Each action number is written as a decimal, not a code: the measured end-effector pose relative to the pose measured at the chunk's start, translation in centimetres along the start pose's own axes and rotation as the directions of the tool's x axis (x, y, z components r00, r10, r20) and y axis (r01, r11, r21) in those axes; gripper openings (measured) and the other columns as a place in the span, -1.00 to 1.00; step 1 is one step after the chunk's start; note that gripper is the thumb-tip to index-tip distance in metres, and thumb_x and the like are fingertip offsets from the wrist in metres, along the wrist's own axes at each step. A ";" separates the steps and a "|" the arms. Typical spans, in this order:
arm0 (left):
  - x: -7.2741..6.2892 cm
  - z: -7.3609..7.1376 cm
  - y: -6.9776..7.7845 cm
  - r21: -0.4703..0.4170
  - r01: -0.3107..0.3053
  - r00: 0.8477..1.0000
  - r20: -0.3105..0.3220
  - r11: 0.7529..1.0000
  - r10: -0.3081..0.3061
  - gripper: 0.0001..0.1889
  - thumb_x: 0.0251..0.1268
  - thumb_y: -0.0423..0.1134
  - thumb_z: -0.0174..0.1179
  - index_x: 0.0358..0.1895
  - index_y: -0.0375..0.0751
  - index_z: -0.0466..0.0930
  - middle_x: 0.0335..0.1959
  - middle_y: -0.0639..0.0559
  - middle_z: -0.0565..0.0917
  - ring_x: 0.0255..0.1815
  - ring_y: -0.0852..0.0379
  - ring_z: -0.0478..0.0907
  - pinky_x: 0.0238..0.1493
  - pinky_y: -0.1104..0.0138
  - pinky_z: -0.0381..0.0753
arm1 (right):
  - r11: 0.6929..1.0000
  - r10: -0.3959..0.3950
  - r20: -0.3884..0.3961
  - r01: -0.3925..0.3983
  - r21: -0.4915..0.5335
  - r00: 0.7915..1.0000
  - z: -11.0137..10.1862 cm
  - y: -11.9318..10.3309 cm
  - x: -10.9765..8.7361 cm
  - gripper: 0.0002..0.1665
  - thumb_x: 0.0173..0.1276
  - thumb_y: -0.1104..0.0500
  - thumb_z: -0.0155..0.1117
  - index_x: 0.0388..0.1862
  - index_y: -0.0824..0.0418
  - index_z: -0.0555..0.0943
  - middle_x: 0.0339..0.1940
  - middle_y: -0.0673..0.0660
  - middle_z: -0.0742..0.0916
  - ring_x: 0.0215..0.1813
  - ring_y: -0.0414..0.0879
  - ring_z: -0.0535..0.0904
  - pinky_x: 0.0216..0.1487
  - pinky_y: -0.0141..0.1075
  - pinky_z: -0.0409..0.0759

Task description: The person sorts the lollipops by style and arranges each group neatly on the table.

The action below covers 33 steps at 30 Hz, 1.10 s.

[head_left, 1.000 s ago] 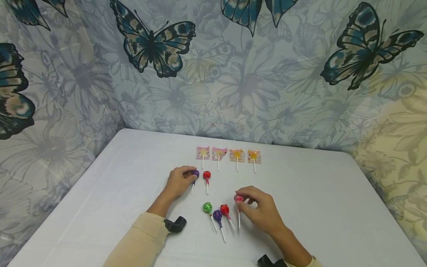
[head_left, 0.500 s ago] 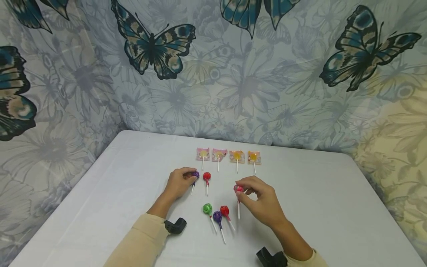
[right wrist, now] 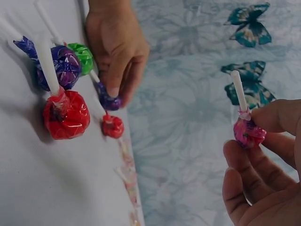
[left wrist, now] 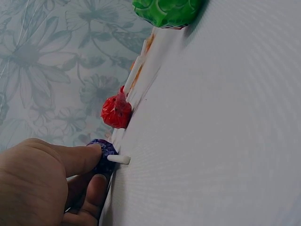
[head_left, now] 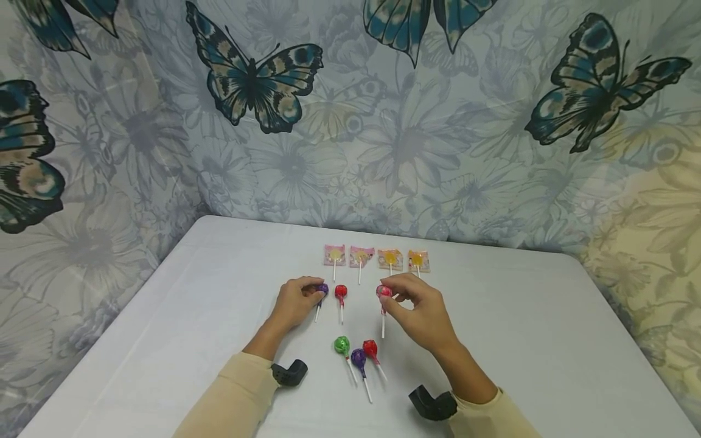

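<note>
My left hand (head_left: pixel 296 302) pinches the head of a purple-wrapped lollipop (left wrist: pixel 108 149), which lies on the table with its stick toward me. Just right of it lies a red lollipop (head_left: pixel 341 291). My right hand (head_left: pixel 421 309) holds a pink lollipop (right wrist: pixel 249 133) by its wrapped head between thumb and fingers, stick pointing toward me in the head view. In the right wrist view this pink one is raised off the table. Closer to me a green lollipop (head_left: pixel 342 345), a second purple lollipop (head_left: pixel 358 358) and another red lollipop (head_left: pixel 370 348) lie grouped together.
Several flat lollipops in clear wrappers form a row at the back: pink-edged ones (head_left: pixel 334 255) on the left, orange ones (head_left: pixel 418 261) on the right. The white table (head_left: pixel 520 328) meets a butterfly-patterned cloth (head_left: pixel 405 140) behind. Black wrist mounts (head_left: pixel 432 404) sit at both cuffs.
My right hand has carried the pink lollipop away from me and slightly left, from beside the near group to right of the far red lollipop. My left hand keeps its place on the purple lollipop.
</note>
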<state>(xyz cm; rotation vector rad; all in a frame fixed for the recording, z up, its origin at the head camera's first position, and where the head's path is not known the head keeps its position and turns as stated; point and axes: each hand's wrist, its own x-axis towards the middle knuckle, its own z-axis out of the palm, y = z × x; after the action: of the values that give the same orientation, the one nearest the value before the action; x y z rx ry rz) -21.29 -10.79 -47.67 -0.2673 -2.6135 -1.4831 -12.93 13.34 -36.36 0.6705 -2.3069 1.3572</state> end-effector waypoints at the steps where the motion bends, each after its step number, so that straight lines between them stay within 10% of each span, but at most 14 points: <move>1: 0.0 0.0 0.0 -0.002 -0.002 1.000 0.001 1.000 0.002 -0.74 0.17 -0.43 0.33 -0.04 -0.30 0.69 -0.40 0.05 0.59 -0.39 0.15 0.48 -0.33 0.30 0.52 | 1.000 0.001 -0.003 -0.001 0.000 1.000 0.1 0.0 0.1 -0.73 0.11 0.55 0.36 -0.17 0.42 0.66 -0.24 0.25 0.71 -0.26 0.05 0.61 -0.24 -0.01 0.64; 22: 0.0 0.1 -0.1 -0.002 0.001 1.000 0.005 1.000 -0.001 -0.74 0.18 -0.42 0.33 -0.03 -0.29 0.69 -0.41 0.05 0.59 -0.38 0.15 0.49 -0.32 0.30 0.53 | 0.985 0.148 0.010 -0.148 0.087 0.989 2.1 3.1 1.7 -0.75 0.20 0.49 0.33 -0.11 0.46 0.65 -0.20 0.30 0.70 -0.21 0.13 0.65 -0.12 -0.07 0.62; 33: 0.1 0.1 -0.3 0.005 0.000 1.000 0.007 1.000 0.000 -0.74 0.19 -0.42 0.32 -0.03 -0.28 0.69 -0.39 0.05 0.61 -0.38 0.16 0.50 -0.33 0.32 0.53 | 0.971 0.235 0.035 -0.236 0.038 0.971 4.1 8.5 1.9 -0.74 0.21 0.30 0.41 -0.10 0.27 0.71 -0.18 0.06 0.72 -0.19 -0.06 0.66 -0.15 -0.16 0.63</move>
<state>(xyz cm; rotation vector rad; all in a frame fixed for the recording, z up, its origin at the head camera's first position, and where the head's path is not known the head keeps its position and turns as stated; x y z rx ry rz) -21.42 -10.80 -47.97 -0.2726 -2.6222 -1.4775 -19.69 12.90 -43.25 0.4415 -2.4510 1.5116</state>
